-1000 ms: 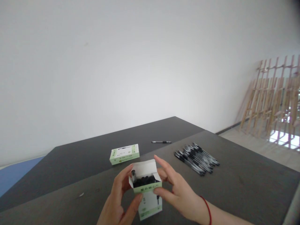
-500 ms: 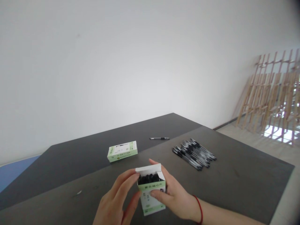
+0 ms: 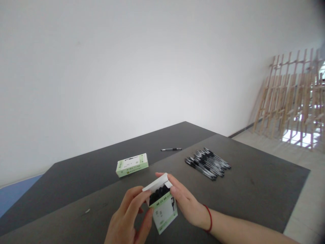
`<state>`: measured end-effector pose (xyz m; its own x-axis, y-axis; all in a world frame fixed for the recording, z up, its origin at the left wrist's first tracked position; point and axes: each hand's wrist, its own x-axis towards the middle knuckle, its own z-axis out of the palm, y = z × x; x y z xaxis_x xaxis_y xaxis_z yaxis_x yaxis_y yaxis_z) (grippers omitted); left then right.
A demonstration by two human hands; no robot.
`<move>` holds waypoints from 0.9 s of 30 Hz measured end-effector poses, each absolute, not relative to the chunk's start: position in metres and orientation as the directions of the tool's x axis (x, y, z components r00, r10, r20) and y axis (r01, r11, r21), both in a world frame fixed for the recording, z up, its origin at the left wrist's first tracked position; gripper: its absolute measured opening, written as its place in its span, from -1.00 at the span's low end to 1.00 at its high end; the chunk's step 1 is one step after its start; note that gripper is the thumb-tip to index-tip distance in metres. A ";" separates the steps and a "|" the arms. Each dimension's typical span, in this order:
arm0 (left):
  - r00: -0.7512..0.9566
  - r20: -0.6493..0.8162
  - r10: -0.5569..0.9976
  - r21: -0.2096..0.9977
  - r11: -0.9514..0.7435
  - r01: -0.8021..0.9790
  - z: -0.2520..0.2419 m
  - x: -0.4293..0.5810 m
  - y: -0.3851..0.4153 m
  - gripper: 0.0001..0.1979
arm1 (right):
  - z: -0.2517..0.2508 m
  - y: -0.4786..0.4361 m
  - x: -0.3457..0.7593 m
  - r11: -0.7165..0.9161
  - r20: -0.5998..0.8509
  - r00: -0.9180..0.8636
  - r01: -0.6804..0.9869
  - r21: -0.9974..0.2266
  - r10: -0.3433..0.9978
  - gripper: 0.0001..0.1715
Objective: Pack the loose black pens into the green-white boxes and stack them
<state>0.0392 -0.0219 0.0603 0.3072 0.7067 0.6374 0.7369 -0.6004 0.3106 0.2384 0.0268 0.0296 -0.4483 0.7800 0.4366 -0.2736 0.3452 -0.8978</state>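
Observation:
Between my two hands stands a green and white pen box [image 3: 166, 213], tilted, with its top flap raised. Black pen ends [image 3: 158, 194] fill its mouth. My left hand [image 3: 130, 211] grips the left edge, fingers at the flap and thumb low on the front corner. Around the right side wraps my right hand [image 3: 186, 201], its thumb by the top right corner; a red cord circles that wrist. Further back lies a second, closed pen box [image 3: 132, 165], showing a pen picture on top.
A pile of black and clear pens [image 3: 208, 163] lies on the dark table [image 3: 254, 189], right of my hands. One single pen [image 3: 171, 149] rests behind. A small white scrap [image 3: 87, 210] is at left. Wooden frames [image 3: 286, 101] lean against the wall at right.
The held box has turned and tilted, its top right corner rising. My right thumb has moved from the box's front up to its top right corner. The view has shifted slightly.

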 end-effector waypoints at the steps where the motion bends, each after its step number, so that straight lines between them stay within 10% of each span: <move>1: 0.316 0.640 0.700 0.295 -0.604 0.741 0.061 0.040 -0.023 -0.69 | 0.029 0.027 0.237 0.358 0.451 -0.437 -0.281 -0.890 0.778 -0.47; 10: 0.349 0.707 0.615 0.201 -0.648 0.735 0.058 0.040 -0.023 -0.79 | 0.036 0.012 0.239 0.530 0.610 -0.348 -0.304 -0.791 0.712 -0.64; 27: 0.254 0.611 0.750 0.378 -0.557 0.739 0.061 0.034 -0.021 -0.73 | 0.031 0.014 0.239 0.524 0.610 -0.367 -0.313 -0.792 0.702 -0.44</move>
